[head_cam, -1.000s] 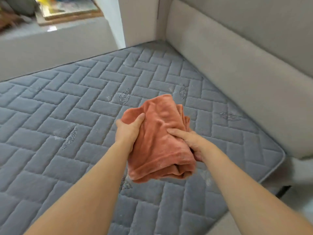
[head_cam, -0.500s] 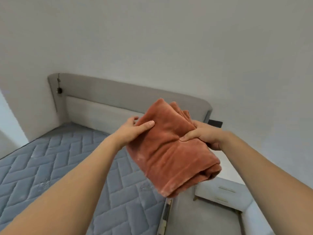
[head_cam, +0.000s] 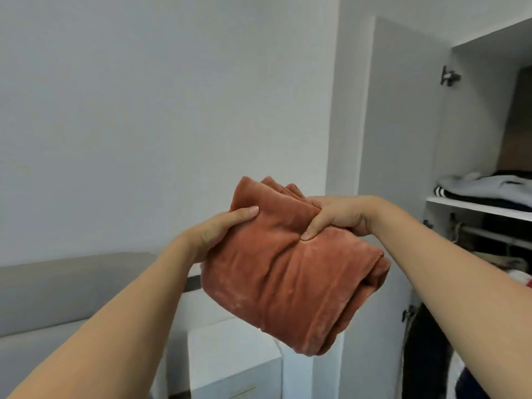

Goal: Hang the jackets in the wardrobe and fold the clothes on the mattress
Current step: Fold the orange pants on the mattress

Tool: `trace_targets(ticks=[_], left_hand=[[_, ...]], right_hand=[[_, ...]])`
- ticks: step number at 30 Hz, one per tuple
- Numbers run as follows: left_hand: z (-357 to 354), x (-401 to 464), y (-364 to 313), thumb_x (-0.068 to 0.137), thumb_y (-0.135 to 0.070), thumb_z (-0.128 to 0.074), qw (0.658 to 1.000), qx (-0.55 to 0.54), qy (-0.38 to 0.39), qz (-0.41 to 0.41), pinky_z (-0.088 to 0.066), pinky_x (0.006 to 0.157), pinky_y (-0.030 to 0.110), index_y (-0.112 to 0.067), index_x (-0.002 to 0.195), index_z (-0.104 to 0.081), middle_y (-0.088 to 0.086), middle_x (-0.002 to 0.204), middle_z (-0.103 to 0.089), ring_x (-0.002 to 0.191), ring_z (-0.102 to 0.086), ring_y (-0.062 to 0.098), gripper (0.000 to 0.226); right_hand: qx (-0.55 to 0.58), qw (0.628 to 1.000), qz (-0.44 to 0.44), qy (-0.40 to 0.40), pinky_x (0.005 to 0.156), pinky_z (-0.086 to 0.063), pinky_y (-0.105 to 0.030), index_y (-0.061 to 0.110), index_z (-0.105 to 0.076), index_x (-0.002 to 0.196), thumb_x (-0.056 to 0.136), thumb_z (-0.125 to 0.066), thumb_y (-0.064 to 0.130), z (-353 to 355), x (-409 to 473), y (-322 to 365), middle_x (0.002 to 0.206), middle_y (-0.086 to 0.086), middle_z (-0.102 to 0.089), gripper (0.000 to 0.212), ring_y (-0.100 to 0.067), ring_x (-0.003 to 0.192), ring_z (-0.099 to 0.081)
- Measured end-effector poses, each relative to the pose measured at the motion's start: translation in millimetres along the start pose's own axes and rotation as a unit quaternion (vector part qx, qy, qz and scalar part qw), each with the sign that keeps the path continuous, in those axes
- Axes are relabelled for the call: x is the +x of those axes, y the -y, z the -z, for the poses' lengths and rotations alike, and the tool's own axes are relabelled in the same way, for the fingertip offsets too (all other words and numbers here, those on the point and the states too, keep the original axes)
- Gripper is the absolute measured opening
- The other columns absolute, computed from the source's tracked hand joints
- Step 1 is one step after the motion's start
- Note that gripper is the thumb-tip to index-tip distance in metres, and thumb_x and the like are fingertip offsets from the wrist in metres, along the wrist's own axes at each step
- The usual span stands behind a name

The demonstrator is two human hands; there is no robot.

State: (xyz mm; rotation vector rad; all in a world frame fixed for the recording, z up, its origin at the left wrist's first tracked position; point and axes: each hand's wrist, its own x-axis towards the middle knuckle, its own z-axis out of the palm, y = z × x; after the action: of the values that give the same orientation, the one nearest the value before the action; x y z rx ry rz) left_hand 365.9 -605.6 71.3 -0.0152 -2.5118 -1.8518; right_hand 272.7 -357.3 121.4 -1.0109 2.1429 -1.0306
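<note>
You hold a folded rust-orange garment [head_cam: 290, 272] in mid-air, left of the open wardrobe [head_cam: 478, 203]. Your left hand [head_cam: 214, 234] grips its left edge, thumb on top; your right hand [head_cam: 338, 217] pinches its upper fold, fingers curled around the cloth.

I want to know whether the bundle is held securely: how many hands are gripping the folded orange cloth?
2. The left hand grips the left edge of the folded orange cloth, and the right hand pinches its upper right part, in front of the open wardrobe.
</note>
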Motion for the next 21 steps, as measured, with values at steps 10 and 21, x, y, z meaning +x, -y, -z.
trace_targets(ticks=[10, 21], left_hand=[[-127.1, 178.8, -49.4, 0.077, -0.049, -0.074, 0.99, -0.042, 0.048, -0.127, -0.052, 0.082, 0.034, -0.03, 0.105, -0.076, 0.001, 0.102, -0.076, 0.093, -0.073, 0.019, 0.033], [-215.3, 328.3, -93.2, 0.078, -0.043, -0.075, 0.97, -0.155, 0.085, -0.167, -0.053, 0.062, 0.022, -0.027, 0.103, -0.073, -0.007, 0.087, -0.077, 0.074, -0.073, 0.009, 0.029]], right_hand=[[0.002, 0.942, -0.097, -0.322, 0.096, -0.051, -0.04, 0.05, -0.023, 0.147, 0.041, -0.093, 0.052, 128.5, -68.8, -98.0, 0.142, 0.0, -0.046, 0.127, -0.021, 0.113, -0.06], [0.338, 0.847, -0.023, -0.41, 0.091, -0.053, -0.049, 0.028, -0.049, 0.142, 0.069, -0.074, 0.02, 175.0, -135.6, -146.7, 0.135, -0.015, -0.057, 0.077, -0.031, 0.106, -0.065]])
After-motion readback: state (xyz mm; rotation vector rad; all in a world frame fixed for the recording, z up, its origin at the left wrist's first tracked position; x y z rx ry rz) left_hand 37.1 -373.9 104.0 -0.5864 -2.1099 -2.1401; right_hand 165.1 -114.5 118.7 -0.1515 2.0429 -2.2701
